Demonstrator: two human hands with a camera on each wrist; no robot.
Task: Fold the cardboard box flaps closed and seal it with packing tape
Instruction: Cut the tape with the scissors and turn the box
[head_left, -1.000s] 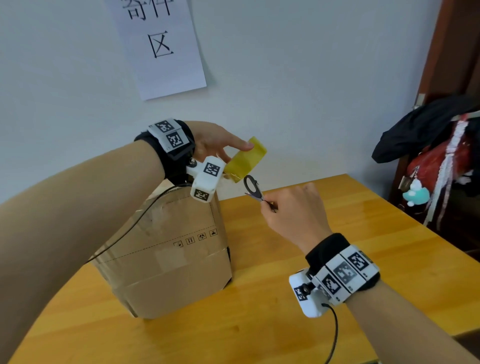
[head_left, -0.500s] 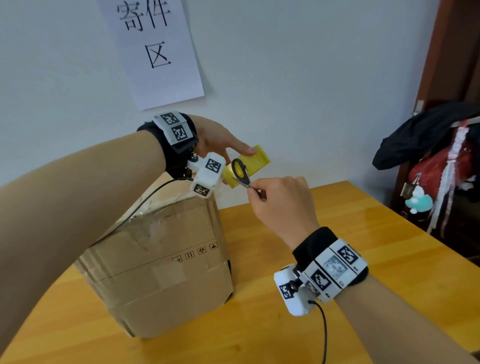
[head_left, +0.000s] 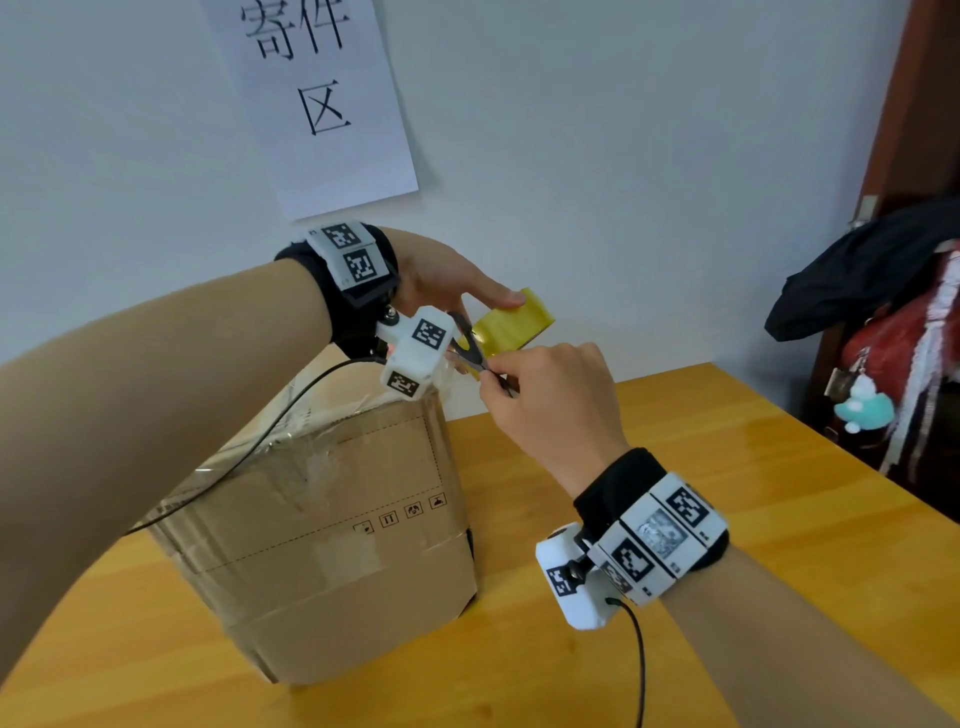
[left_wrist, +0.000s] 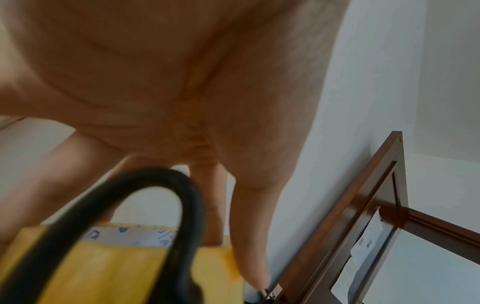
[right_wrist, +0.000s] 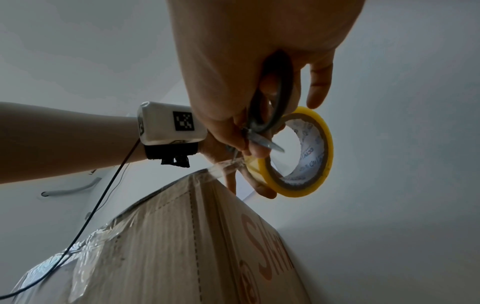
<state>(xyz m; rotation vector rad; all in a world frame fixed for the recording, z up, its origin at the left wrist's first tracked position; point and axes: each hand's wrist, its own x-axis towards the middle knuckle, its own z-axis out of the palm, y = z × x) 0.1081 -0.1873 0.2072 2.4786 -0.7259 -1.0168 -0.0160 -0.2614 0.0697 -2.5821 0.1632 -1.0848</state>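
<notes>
Our left hand (head_left: 447, 280) grips the yellow tape roll (head_left: 514, 325) above the cardboard box's (head_left: 332, 525) far top corner. Our right hand (head_left: 550, 400) is clenched on the scissors (right_wrist: 270, 115), blades at the clear strip (right_wrist: 226, 166) running from roll to box. Flaps look closed, tape already across the top. The strip will likely be thin, sticky and prone to curl, so keep it taut; we'd hold the roll by its core. The box looks light and stiff. It sits on an orange wooden table (head_left: 753, 519) against a white wall (head_left: 623, 156) with 1 paper sign (head_left: 317, 98).
</notes>
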